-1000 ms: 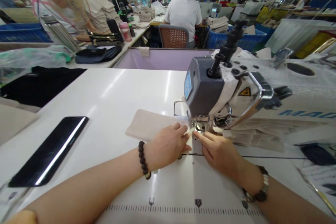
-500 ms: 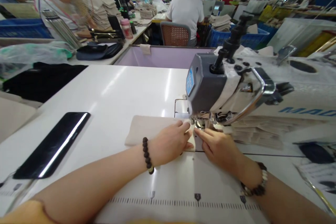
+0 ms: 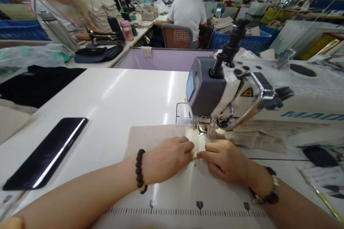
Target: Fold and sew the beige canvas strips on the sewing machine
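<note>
A flat beige fabric piece (image 3: 150,136) lies on the white sewing table, with a pale strip along its right side. Its far right corner is at the presser foot (image 3: 201,128) of the sewing machine (image 3: 206,87). My left hand (image 3: 169,159), wearing a dark bead bracelet, rests on the fabric with its fingers closed at the near right edge. Opposite it, my right hand (image 3: 227,161) is closed, its index fingertip at the strip's near end. Parts of both hands' fingertips and the cloth between them are hidden.
A black phone (image 3: 47,154) lies at the left. More beige cloth pieces (image 3: 263,136) are under the machine arm. A printed ruler (image 3: 199,212) runs along the near edge. Beyond the table, a person (image 3: 186,12) sits on a chair, near a blue crate (image 3: 249,39).
Both hands have moved toward me, away from the presser foot, along the fabric's right edge. More of the pale strip now shows. The camera view has shifted slightly.
</note>
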Available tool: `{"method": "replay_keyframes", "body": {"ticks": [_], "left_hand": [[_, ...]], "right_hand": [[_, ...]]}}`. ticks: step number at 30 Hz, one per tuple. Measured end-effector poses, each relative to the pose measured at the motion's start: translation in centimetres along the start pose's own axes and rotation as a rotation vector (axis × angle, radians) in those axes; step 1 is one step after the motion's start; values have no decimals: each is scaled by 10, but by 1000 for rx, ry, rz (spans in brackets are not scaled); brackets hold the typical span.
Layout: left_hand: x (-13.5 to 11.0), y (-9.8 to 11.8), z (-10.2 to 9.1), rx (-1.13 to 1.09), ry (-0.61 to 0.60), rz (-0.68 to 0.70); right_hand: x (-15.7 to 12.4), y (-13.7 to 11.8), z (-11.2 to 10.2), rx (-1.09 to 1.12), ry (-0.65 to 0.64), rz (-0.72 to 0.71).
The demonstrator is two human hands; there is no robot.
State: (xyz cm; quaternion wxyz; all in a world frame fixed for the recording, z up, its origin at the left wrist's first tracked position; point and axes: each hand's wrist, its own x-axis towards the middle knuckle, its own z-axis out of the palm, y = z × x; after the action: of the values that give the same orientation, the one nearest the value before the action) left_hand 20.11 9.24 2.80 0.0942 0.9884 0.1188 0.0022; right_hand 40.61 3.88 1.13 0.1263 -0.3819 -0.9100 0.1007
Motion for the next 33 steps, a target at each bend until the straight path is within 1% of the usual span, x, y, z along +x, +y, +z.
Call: {"method": "replay_keyframes", "body": {"ticks": [3,6,10,13,16,18,22,27,33], "left_hand": [[1,2,-5,-11,-53,-3],[2,4,-7,-44,-71,-28],[3,0,1,-52,-30,-58],[2,-4,7,-16,20,-42],[3,-9,7,28,45,-26],[4,-12,7,35,57,-41],[8,-21,7,7,70,-95],[14,-30,7,-35,68,-161],[16,-33,7,18,42,-206]], "right_hand": [[1,-2,-1,-30,5,-14],[1,-2,0,-69,6,-1],[0,-1,2,-102,19,49],[1,-1,2,-121,6,121],[3,-1,3,-139,8,181],[4,0,4,-171,15,205],[7,0,6,-237,18,241],[9,-3,6,-229,-18,281],[9,-4,6,-221,-17,299]]}}
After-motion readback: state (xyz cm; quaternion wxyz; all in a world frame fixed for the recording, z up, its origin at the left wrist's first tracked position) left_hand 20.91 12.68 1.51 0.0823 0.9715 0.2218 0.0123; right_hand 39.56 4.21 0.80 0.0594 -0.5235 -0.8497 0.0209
